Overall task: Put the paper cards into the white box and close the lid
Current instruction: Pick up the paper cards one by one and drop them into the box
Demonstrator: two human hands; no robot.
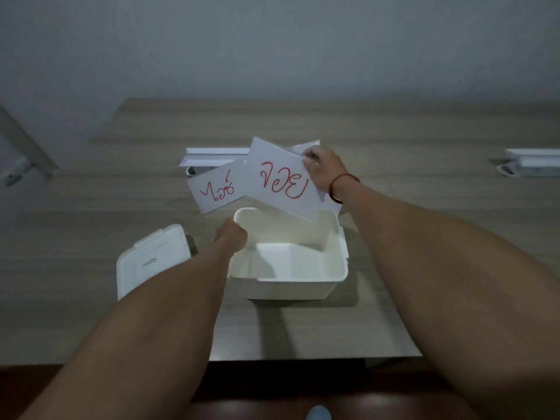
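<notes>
- Right hand (322, 171) pinches the far corner of a red-lettered paper card (280, 180), held tilted above the open white box (333, 277).
- Left hand (231, 234) grips the box's near-left rim.
- A second card (216, 189) lies behind the box; the lid (151, 263) rests left of it.

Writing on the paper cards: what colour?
Red, handwritten on white paper cards; clearest in the head view, on the one the right hand holds.
</notes>
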